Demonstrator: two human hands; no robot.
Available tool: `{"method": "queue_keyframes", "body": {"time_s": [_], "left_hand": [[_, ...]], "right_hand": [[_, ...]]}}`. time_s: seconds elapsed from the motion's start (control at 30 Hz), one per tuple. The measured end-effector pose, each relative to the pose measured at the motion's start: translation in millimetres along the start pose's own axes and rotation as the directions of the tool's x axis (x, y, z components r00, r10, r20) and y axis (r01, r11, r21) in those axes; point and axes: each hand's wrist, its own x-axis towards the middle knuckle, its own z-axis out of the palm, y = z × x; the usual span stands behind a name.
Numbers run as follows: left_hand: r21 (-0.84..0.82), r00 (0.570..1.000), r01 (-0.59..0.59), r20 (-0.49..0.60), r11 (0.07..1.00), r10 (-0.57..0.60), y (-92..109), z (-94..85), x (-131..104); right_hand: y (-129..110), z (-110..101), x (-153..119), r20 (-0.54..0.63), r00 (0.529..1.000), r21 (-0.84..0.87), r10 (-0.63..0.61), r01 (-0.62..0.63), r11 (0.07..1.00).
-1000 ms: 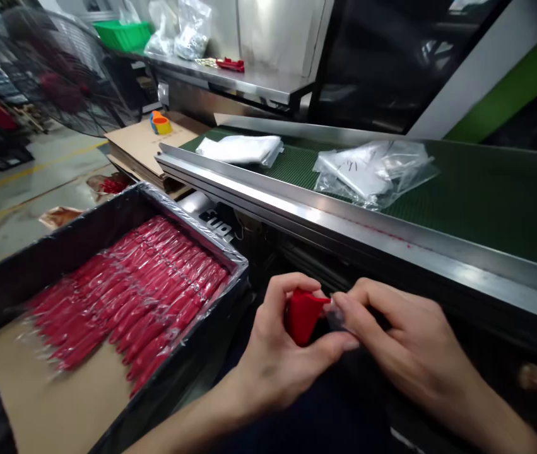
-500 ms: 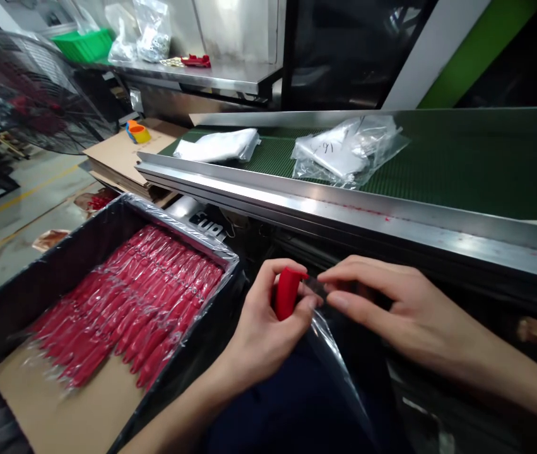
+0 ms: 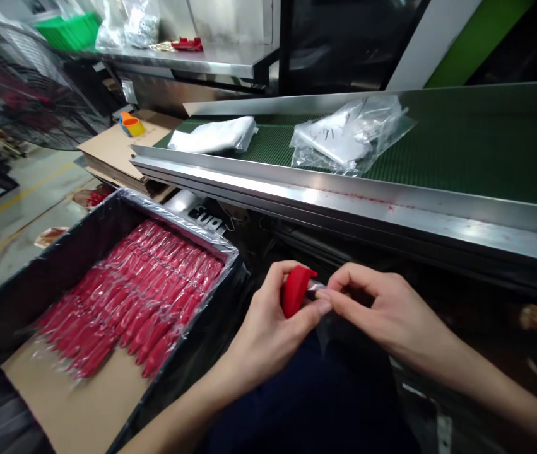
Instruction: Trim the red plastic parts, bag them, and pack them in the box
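Observation:
My left hand (image 3: 268, 321) is closed around a curved red plastic part (image 3: 295, 291), its top end showing between thumb and fingers. Close beside it, my right hand (image 3: 386, 306) pinches the edge of a thin clear plastic bag (image 3: 316, 287) by the part's right side. The left thumb also presses near that edge. How far the part sits inside the bag cannot be made out. To the left, several rows of similar red parts in clear wrapping (image 3: 130, 296) lie in a dark, plastic-lined box (image 3: 178, 221), over a cardboard sheet (image 3: 102, 403).
Ahead runs a green conveyor belt (image 3: 467, 145) with a raised metal edge (image 3: 315, 192). On it lie a white bundle of bags (image 3: 216, 134) and a clear bag with handwriting (image 3: 339, 139). Stacked cardboard (image 3: 102, 144) and a large fan (image 3: 31, 88) stand at the left.
The right fingers have moved in closer to the red part and now nearly touch the left thumb. The long hanging strip of clear plastic is no longer plainly visible. The view has shifted slightly.

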Motion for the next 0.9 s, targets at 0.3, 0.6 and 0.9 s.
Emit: {"method": "queue_keyframes", "body": {"time_s": [0.3, 0.6, 0.9], "left_hand": [[0.001, 0.997, -0.051, -0.064, 0.999, 0.051, -13, -0.3, 7], [0.477, 0.950, -0.141, -0.183, 0.868, 0.254, -20, 2.1, 16], [0.638, 0.931, -0.340, 0.123, 0.691, 0.343, -27, 0.7, 8]], "right_hand": [[0, 6, -9, 0.079, 0.995, -0.024, -0.062, 0.064, 0.998], [12, 11, -5, -0.164, 0.943, -0.433, -0.291, 0.196, 0.880], [-19, -5, 7, 0.076, 0.938, -0.200, -0.339, 0.347, 0.916]]}}
